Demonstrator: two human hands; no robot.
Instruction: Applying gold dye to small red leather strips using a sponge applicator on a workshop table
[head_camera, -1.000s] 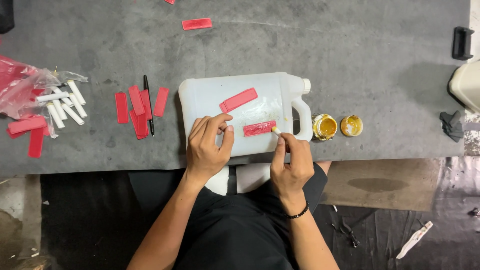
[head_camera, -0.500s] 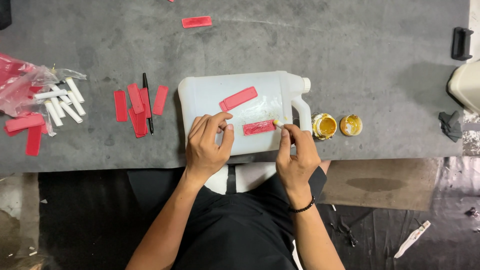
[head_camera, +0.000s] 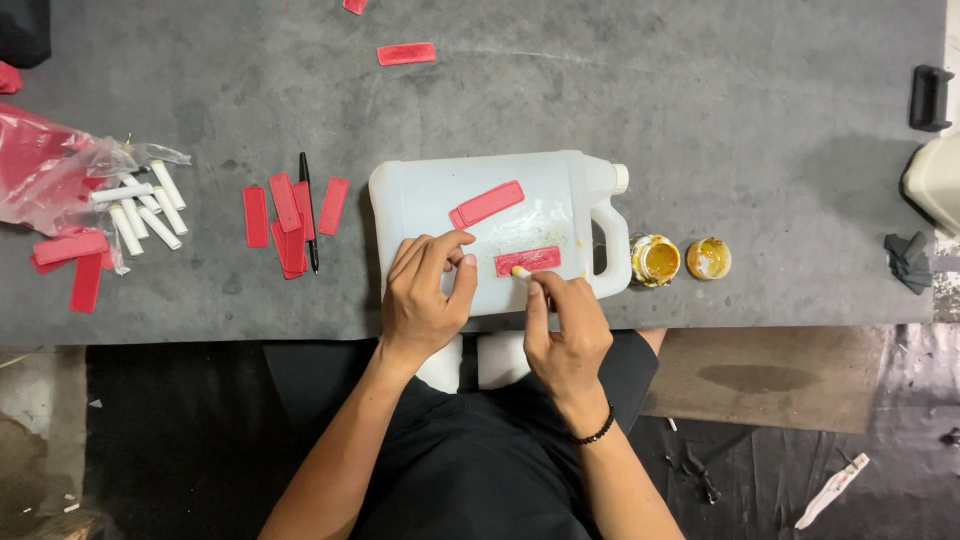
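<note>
jug: white plastic jug (head_camera: 480, 225) lies on its side at frame centre on the grey table (head_camera: 780, 150), cap and handle pointing right
strips on jug: two red strips; upper strip (head_camera: 487, 203) tilted, lower strip (head_camera: 528, 261) near the jug's bottom edge
left hand: left hand (head_camera: 428, 300) rests flat on the jug's lower left, fingers loosely together, thumb out toward the lower strip
right hand: right hand (head_camera: 567, 325) pinches a small white stick (head_camera: 520, 271) between thumb and forefinger, tip touching the lower strip's left end
jars: two open jars of yellow paste (head_camera: 681, 259) just right of the jug handle
pen: black pen (head_camera: 308, 210) left of the jug, among loose red strips (head_camera: 288, 212)
far left: white tubes (head_camera: 140, 205) beside a clear bag (head_camera: 50, 165) of red pieces
top: one more red strip (head_camera: 406, 53) at upper centre
</note>
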